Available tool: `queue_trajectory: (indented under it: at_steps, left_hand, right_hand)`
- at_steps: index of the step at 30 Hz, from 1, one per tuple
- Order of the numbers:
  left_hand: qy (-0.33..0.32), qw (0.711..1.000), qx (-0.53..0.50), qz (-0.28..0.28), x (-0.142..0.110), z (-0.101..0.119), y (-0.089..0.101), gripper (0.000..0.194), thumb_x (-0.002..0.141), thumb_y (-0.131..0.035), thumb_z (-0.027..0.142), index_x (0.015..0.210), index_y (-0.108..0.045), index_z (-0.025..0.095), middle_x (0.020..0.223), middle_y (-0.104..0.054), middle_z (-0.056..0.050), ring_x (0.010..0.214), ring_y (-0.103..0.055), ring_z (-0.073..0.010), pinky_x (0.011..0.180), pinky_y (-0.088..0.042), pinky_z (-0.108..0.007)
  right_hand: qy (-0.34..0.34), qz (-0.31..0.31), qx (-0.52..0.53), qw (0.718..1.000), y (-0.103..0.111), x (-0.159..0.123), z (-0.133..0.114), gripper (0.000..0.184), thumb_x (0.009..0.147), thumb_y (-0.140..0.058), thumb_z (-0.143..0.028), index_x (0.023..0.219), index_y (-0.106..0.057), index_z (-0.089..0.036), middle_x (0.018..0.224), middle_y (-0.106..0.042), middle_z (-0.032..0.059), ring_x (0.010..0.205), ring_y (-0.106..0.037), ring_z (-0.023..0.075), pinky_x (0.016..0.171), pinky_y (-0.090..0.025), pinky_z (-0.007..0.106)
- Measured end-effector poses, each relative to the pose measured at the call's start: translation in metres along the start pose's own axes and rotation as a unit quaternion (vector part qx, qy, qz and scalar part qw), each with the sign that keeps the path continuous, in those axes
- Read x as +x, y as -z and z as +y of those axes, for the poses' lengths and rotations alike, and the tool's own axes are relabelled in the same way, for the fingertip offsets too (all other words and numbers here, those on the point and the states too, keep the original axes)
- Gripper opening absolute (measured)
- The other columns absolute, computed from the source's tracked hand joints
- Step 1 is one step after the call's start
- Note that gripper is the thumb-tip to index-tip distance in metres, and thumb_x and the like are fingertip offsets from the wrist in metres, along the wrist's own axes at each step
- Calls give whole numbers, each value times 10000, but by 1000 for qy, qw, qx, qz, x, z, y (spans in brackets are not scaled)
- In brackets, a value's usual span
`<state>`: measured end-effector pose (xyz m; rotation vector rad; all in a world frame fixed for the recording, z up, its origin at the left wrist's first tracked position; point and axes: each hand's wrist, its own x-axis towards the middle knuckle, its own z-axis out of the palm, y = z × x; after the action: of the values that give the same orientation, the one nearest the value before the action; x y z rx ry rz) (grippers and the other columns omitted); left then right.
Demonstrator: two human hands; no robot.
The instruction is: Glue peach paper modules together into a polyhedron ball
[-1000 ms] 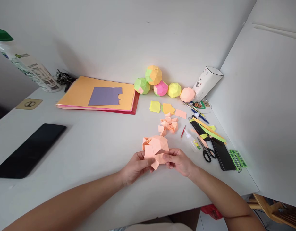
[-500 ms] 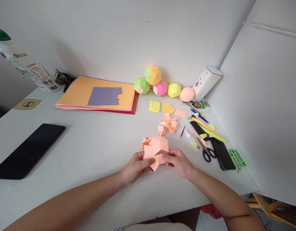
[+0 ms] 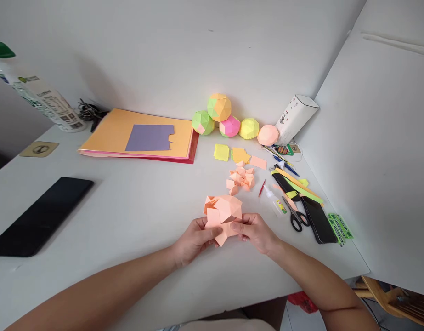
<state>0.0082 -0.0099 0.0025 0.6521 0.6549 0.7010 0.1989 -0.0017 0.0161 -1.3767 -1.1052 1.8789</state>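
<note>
A peach folded-paper model (image 3: 225, 208), partly rounded with loose flaps at its left and lower sides, is held over the near part of the desk. My left hand (image 3: 197, 240) pinches its lower left, thumb on top. From the lower right, my right hand (image 3: 256, 231) grips it with the thumb pressed on a flap; the fingers beneath are partly hidden. Just beyond lies a pile of small folded peach paper pieces (image 3: 242, 177). Right of the model are a red pen-like stick (image 3: 262, 188), a small glue bottle (image 3: 275, 203) and black-handled scissors (image 3: 296, 217).
Several paper balls (image 3: 249, 128) sit along the wall by a white box (image 3: 297, 118). Paper squares (image 3: 221, 152) lie before them. At left are a paper stack (image 3: 108, 133), a black tablet-like slab (image 3: 42, 216) and a bottle (image 3: 42, 96). A phone (image 3: 318, 220) lies right.
Both hands keep their hold on the peach paper model. The right thumb has shifted very slightly left, and the model has barely moved.
</note>
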Motion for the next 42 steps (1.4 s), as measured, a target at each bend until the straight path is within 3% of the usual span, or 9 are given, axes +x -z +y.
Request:
queue_trajectory:
  at_steps: [7, 15, 22, 26, 31, 38, 42]
  left_hand:
    - [3, 1000, 3, 7, 1, -1, 1, 207, 719, -692, 312, 830, -703, 137, 673, -595, -28, 623, -493, -135, 604, -396, -268]
    - [0, 1000, 12, -8, 2, 0, 0, 235, 730, -687, 316, 858, -689, 118, 734, -619, -55, 640, -497, -135, 603, -391, -266]
    - [-1, 998, 35, -48, 0, 3, -2, 264, 766, -649, 336, 926, -672, 128, 832, -678, -108, 807, -575, -219, 628, -392, -279]
    - [-14, 998, 29, -63, 0, 4, -4, 253, 786, -634, 346, 931, -680, 143, 796, -679, -86, 799, -591, -214, 622, -384, -276]
    - [-9, 999, 32, -26, 0, 2, -5, 214, 786, -643, 333, 893, -705, 158, 776, -690, -70, 754, -602, -192, 583, -379, -261]
    - [-1, 999, 5, -32, -2, 6, -11, 276, 779, -650, 315, 991, -695, 145, 885, -710, -95, 887, -633, -257, 826, -445, -379]
    - [5, 1000, 7, -30, -3, 7, -12, 288, 769, -660, 321, 987, -695, 137, 915, -710, -105, 907, -632, -269, 851, -435, -393]
  right_hand:
    - [-4, 3, 9, 1000, -2, 1, 0, 327, 615, -761, -439, 626, -621, -144, 551, -478, -27, 491, -354, 73, 470, -252, 240]
    - [-2, -46, 60, 997, -10, -1, -1, 257, 628, -761, -375, 673, -643, -152, 634, -530, -4, 545, -379, 85, 500, -263, 247]
    - [2, -42, 50, 998, -12, -2, 3, 218, 642, -730, -351, 663, -651, -149, 601, -543, 1, 551, -397, 98, 510, -257, 260]
    - [17, -50, 38, 998, -16, -4, 1, 195, 674, -681, -336, 708, -685, -145, 610, -578, 12, 558, -458, 114, 517, -260, 267]
    - [37, -42, 37, 998, -21, -6, 0, 132, 673, -676, -289, 644, -643, -165, 562, -544, -15, 548, -462, 113, 520, -264, 264]
    - [15, -40, 28, 999, -17, -3, 6, 233, 664, -712, -368, 702, -625, -155, 597, -490, -15, 555, -379, 99, 510, -262, 257]
    - [3, -30, 32, 999, -19, -4, 5, 239, 652, -727, -348, 737, -632, -145, 602, -492, -12, 565, -386, 99, 507, -251, 251]
